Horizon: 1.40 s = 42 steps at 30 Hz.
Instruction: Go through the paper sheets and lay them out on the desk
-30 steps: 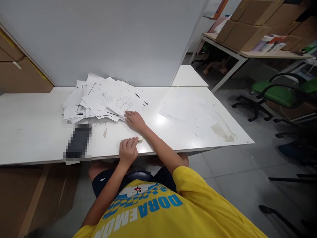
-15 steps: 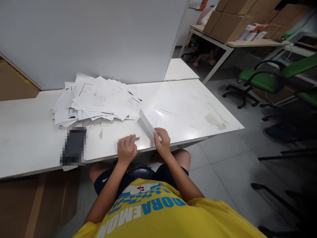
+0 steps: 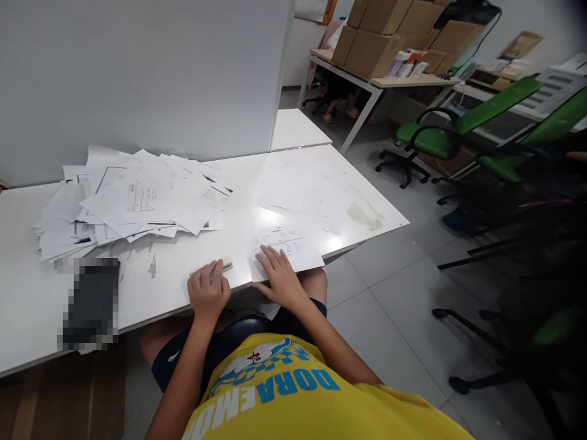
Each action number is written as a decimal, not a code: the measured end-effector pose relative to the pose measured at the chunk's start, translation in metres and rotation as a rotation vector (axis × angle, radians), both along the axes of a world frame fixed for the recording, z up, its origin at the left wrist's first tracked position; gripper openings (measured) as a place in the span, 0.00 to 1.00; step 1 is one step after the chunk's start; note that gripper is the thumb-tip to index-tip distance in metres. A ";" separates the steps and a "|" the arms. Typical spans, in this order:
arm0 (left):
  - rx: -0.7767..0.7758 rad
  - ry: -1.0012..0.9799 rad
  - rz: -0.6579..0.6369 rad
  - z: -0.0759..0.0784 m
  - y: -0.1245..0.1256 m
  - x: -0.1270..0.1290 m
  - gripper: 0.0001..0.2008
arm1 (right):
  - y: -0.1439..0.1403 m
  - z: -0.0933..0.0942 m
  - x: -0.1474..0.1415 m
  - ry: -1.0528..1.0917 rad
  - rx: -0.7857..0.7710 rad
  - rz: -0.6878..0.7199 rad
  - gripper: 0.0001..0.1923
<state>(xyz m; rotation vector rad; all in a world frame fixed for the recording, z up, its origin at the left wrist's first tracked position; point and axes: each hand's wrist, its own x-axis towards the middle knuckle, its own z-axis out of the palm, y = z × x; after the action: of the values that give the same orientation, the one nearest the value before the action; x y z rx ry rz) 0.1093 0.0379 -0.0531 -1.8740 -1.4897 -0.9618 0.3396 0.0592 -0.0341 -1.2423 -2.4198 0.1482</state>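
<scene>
- The sheet (image 3: 300, 243) lies flat on the white table (image 3: 241, 195), under the right hand (image 3: 280, 278), with print on it. One corner pokes out over the table's edge.
- The right hand is spread out on the sheet, pressing on it and not gripping.
- The left hand (image 3: 208, 287) has its fingers curled over a small cream thing (image 3: 227, 263) and holds it on the table. One end sticks out toward the right hand.
- The cream thing and the sheet are near each other but do not touch.
- A big messy pile (image 3: 137, 201) of paper is past the left hand, off to its left.
- A dark thing (image 3: 94, 299), all blurry, lies left of the left hand, closer than the pile.
- More paper (image 3: 287, 192) lies flat past the right hand.
- A brown stain (image 3: 364, 216) is on the table, to the right of the right hand.
- A tall gray board (image 3: 137, 73) stands behind the pile.
- Far off past the right hand are brown boxes (image 3: 371, 52) and a green chair (image 3: 428, 142).
</scene>
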 end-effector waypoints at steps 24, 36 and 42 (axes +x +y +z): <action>-0.099 -0.101 -0.026 0.001 -0.005 -0.005 0.22 | -0.018 -0.005 -0.024 -0.031 -0.085 0.203 0.32; -0.041 -0.055 -0.038 0.009 0.000 -0.004 0.23 | -0.010 -0.003 -0.027 -0.046 -0.102 0.230 0.33; -0.105 -0.104 0.001 0.000 0.000 -0.004 0.22 | -0.011 -0.006 -0.024 0.007 -0.079 0.228 0.31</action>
<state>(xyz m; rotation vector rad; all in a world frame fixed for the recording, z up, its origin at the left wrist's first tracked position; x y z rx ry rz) 0.1057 0.0376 -0.0529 -1.9222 -1.6298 -1.0123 0.3153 0.0483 -0.0397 -0.9922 -2.5657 0.3158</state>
